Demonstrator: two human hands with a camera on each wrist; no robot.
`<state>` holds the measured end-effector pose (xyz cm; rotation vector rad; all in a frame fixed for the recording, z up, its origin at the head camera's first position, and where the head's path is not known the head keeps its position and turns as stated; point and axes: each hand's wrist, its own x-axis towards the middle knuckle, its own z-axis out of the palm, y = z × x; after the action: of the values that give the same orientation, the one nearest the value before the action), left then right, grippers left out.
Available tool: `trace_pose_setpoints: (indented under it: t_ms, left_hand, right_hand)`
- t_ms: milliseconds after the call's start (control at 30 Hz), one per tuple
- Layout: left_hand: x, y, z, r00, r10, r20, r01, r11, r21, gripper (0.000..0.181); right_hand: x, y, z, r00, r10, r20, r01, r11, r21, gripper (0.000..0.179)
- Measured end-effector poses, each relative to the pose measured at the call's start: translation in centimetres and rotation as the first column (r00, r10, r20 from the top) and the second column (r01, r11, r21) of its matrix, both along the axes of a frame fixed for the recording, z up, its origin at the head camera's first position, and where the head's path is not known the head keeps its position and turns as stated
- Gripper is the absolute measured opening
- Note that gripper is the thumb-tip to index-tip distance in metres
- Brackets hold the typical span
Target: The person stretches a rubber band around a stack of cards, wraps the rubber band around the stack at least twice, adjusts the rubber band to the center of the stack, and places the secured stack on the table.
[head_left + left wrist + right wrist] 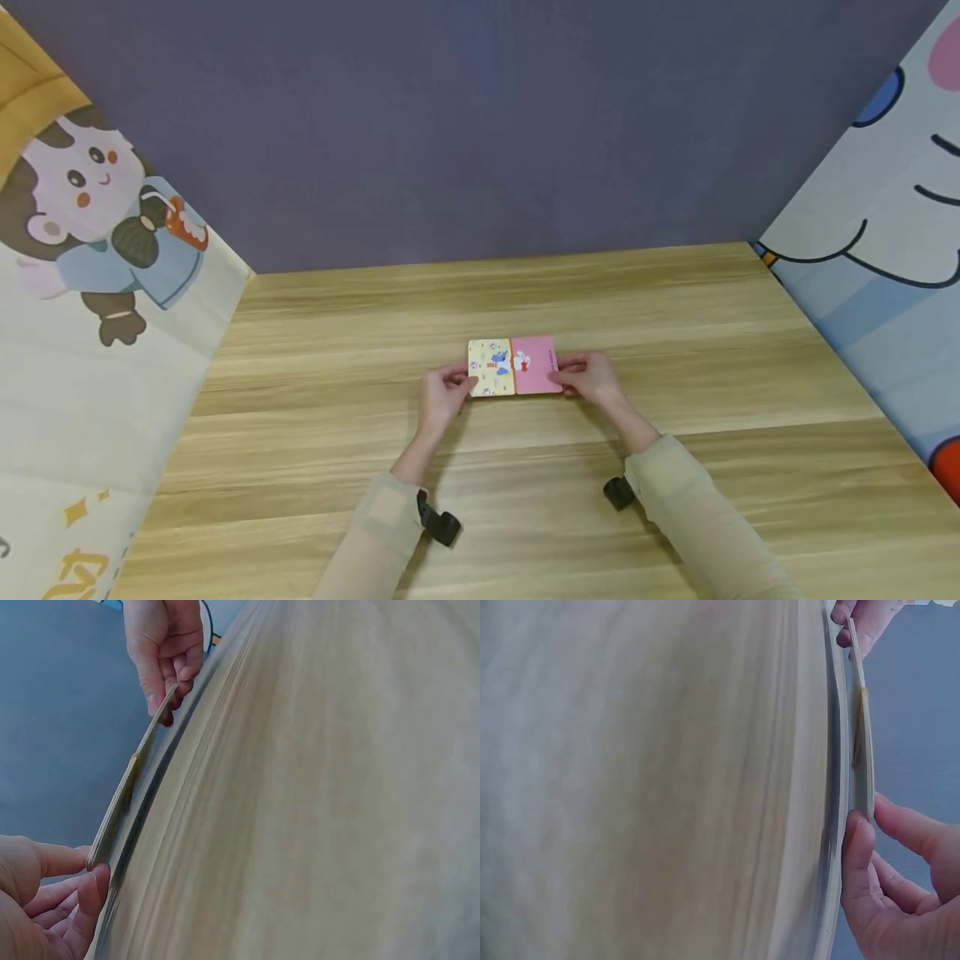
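A small open booklet (534, 367) lies between the two hands in the head view, a little above the table. Its left half is yellow with a blue cartoon print; the right half is pink with a white rabbit-like figure, and an orange strip runs down the middle. My left hand (441, 396) pinches the yellow half's outer edge between thumb and fingers. The pink half's outer edge is pinched by my right hand (592, 379). Edge-on in the left wrist view, the booklet (120, 802) looks thin and layered. From the right wrist, its underside is mostly hidden.
A wood-grain table (337, 333) spreads beneath both hands. Behind it rises a dark blue-grey wall panel (480, 133). Cartoon-printed panels stand at the left (112, 400) and right (862, 308). Black wrist cameras sit on the left cuff (441, 525) and right cuff (619, 493).
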<state>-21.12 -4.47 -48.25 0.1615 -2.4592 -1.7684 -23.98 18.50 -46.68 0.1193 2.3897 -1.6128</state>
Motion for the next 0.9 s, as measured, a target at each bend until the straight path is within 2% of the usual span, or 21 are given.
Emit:
trace_pose_setpoints:
  t_ms: [233,433,567,633,733,800,900]
  left_hand:
    - [-0.2,-0.1,-0.4,1.0,-0.007,-0.005,0.007,1.0,-0.006,0.021]
    - [-0.3,-0.3,-0.5,0.999,-0.029,-0.022,0.028,0.999,-0.034,0.018]
    - [-0.1,-0.6,-0.3,0.999,-0.037,-0.034,0.034,0.995,-0.098,0.015]
    - [0.1,-0.8,-0.2,0.998,-0.032,-0.059,0.023,0.989,-0.144,0.015]
    - [0.4,-1.0,0.2,0.993,-0.008,-0.115,-0.014,0.98,-0.197,0.018]
    - [0.5,-1.2,0.5,0.988,-0.007,-0.154,-0.029,0.973,-0.229,0.022]
    - [0.8,-1.6,0.9,0.985,-0.024,-0.169,-0.023,0.963,-0.269,0.031]
  right_hand:
    - [-0.1,0.3,-0.3,1.0,0.027,0.012,-0.027,0.998,-0.051,0.03]
    - [-0.1,0.6,-0.3,0.999,0.036,0.02,-0.035,0.998,-0.052,0.029]
    - [0.2,0.9,-0.1,0.999,0.037,-0.025,-0.038,0.999,-0.037,0.029]
    - [0.4,1.2,-0.1,0.996,0.036,-0.086,-0.037,0.999,-0.01,0.028]
    - [0.7,1.7,-0.1,0.971,0.049,-0.235,-0.032,0.996,0.077,0.026]
    - [0.8,2.0,-0.1,0.936,0.066,-0.345,-0.018,0.99,0.141,0.025]
    - [0.8,2.6,0.0,0.878,0.085,-0.471,0.014,0.979,0.203,0.029]
